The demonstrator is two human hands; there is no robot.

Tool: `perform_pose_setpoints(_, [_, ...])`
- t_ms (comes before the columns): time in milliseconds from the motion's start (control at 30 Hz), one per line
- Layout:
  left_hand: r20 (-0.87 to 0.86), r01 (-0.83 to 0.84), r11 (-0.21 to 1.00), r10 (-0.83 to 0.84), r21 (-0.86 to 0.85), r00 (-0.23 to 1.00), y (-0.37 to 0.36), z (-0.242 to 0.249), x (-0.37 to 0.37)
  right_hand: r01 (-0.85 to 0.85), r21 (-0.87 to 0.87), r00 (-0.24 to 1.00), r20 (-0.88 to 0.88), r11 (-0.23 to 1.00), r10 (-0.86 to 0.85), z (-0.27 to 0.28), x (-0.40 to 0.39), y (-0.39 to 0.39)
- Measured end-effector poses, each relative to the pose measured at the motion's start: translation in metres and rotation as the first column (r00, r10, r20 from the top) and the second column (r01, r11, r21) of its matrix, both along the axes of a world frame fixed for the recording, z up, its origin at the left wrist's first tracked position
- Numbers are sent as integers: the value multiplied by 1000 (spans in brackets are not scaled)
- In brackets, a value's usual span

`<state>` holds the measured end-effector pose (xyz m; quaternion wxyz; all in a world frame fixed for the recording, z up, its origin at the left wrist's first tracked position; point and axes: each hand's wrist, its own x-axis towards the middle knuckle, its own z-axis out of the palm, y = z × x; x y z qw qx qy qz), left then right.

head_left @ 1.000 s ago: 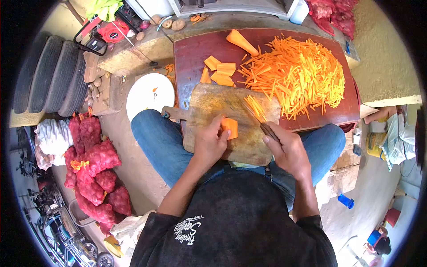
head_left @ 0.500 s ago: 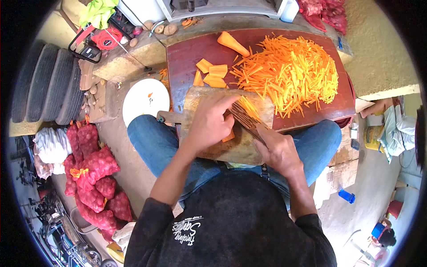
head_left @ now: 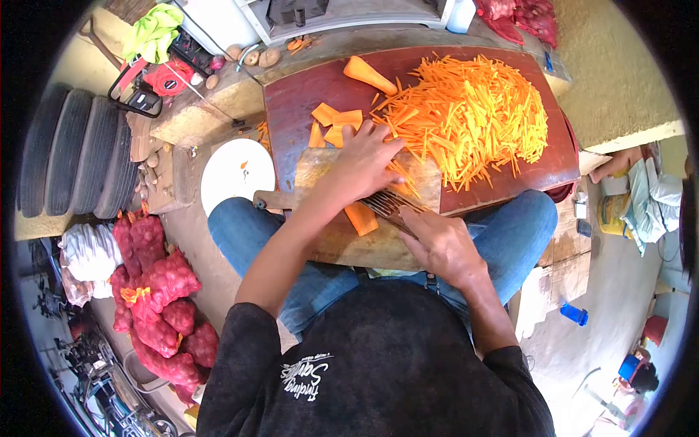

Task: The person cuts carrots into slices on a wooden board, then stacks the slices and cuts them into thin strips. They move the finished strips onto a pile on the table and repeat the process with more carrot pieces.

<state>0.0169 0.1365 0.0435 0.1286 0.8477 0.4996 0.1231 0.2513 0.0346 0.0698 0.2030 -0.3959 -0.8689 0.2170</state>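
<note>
My right hand grips a cutter with several parallel blades, tilted low over the wooden chopping board on my lap. My left hand reaches across the board's far side, fingers apart, beside some cut carrot sticks. A thick carrot slice lies on the board below the blades. Just past the left fingertips are more carrot slices on the red table. A big heap of carrot strips covers the table's right half, and a peeled carrot lies at its left.
A round white plate-like surface with orange scraps is left of my knee. Red net sacks stand on the floor at left, below stacked tires. A blue object lies on the floor at right.
My left hand has opened and moved up and away from the cutter toward the carrot slices. The cutter has shifted slightly down and left, showing the slice on the board more fully.
</note>
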Motion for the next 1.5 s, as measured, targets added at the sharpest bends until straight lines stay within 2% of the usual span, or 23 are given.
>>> perform_pose_setpoints(133, [302,19,991,21,-131,953,0,-5,-12,-1,35,1000,-15,999,1,3,0,2])
perform_pose_setpoints(233, [273,-20,987,64,-161,960,-6,1,-22,9,64,1000,-8,998,-9,3,1,-1])
perform_pose_setpoints(333, [48,-47,983,56,-178,997,-6,14,-19,-10,67,999,49,998,7,6,0,-4])
perform_pose_setpoints(433, [-66,-76,989,68,-128,995,7,12,-16,-7,110,1000,18,994,5,9,-1,-6])
perform_pose_setpoints(533, [38,-65,990,61,126,997,8,-5,-18,26,90,1000,9,996,-26,14,0,-11])
perform_pose_setpoints(633, [276,-115,990,89,78,957,2,-12,-32,75,-40,997,-1,996,-76,12,4,-19])
perform_pose_setpoints(667, [330,-179,970,117,163,937,-8,-13,-35,88,-97,995,-31,991,-92,12,5,-22])
perform_pose_setpoints(767, [385,-330,938,346,-108,856,-42,-16,-57,100,-264,985,-109,959,-133,14,10,-26])
perform_pose_setpoints(800, [480,-314,946,312,-79,820,-59,-18,-59,96,-319,982,-125,943,-142,16,12,-28])
perform_pose_setpoints(900, [375,-206,961,262,-183,889,-99,-23,-63,78,-419,975,-159,905,-157,15,12,-29])
perform_pose_setpoints(933, [343,-147,989,142,-13,928,-107,-26,-62,67,-442,973,-169,894,-157,14,10,-29])
perform_pose_setpoints(1033, [303,-122,992,108,26,947,-124,-29,-52,58,-433,959,-226,900,-170,14,2,-29])
perform_pose_setpoints(1067, [294,-111,993,116,-34,949,-128,-28,-48,47,-440,961,-225,897,-161,14,-1,-28])
perform_pose_setpoints(1200, [339,-228,969,185,91,923,-142,-36,-25,19,-453,965,-225,891,-135,13,-9,-26])
perform_pose_setpoints(1300, [294,-298,952,267,67,918,-152,-36,-12,-3,-451,959,-255,892,-126,12,-15,-25])
perform_pose_setpoints(1400, [291,-313,949,288,41,913,-158,-35,-10,-14,-450,958,-261,893,-117,15,-16,-25])
perform_pose_setpoints(1500, [289,-230,971,203,63,936,-158,-31,-16,-4,-447,967,-228,894,-109,16,-11,-30])
